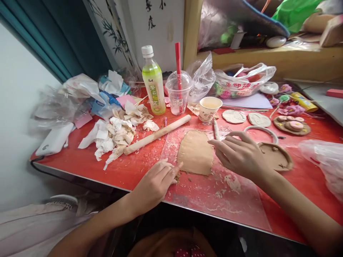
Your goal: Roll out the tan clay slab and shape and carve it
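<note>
A flat sheet of tan clay lies on a clear plastic mat. My left hand rests at the sheet's lower left corner, its index finger stretched to the clay edge and small crumbs by its fingertips. Above the right side of the sheet is my right hand, fingers loosely bent and apart, with no held thing showing. Just beyond its fingers lies a short clay-smeared stick, its near end close to them. A wooden rolling pin lies slanted to the left of the sheet.
Behind stand a drink bottle, a plastic cup with a red straw and a paper cup. Crumpled tissues lie left. At right are clay discs, a ring, a clay dish and a plastic bag.
</note>
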`<state>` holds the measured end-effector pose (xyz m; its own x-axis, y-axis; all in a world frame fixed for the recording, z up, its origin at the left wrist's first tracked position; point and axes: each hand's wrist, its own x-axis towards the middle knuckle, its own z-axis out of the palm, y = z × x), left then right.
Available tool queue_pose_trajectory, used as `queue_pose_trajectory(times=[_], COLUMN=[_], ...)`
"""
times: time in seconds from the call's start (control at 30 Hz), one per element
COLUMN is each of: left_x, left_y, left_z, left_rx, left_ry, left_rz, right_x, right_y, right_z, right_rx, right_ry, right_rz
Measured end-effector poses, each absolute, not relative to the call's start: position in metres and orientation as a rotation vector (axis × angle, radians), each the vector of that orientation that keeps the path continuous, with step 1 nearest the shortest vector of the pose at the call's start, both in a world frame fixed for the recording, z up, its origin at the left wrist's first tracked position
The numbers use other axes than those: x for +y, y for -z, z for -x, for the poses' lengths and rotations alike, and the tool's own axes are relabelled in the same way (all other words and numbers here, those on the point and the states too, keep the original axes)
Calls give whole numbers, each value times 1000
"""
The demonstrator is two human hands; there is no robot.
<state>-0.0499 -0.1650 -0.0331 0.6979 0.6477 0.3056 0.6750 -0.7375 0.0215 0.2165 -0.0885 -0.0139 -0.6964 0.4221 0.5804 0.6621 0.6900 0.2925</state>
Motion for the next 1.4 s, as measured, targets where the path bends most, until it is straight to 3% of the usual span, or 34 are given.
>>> queue_pose_trajectory(times=[0.27,0.57,0.73,1.4], left_x=[-168,-163,-179,-176], left_y=[32,24,15,24], left_z=[41,49,80,65], left_rx=[-1007,-1308,-1426,-1011], left_ry=[230,428,309,195], left_rz=[2657,2889,2881,2788], right_x=[-91,-91,-87,-88], right_y=[15,13,14,12], right_z=[-211,-211,-218,-218], right_rx=[-2400,-2355,-2322,-2360], right_ry=[706,711,692,709], right_rz=[776,781,796,822])
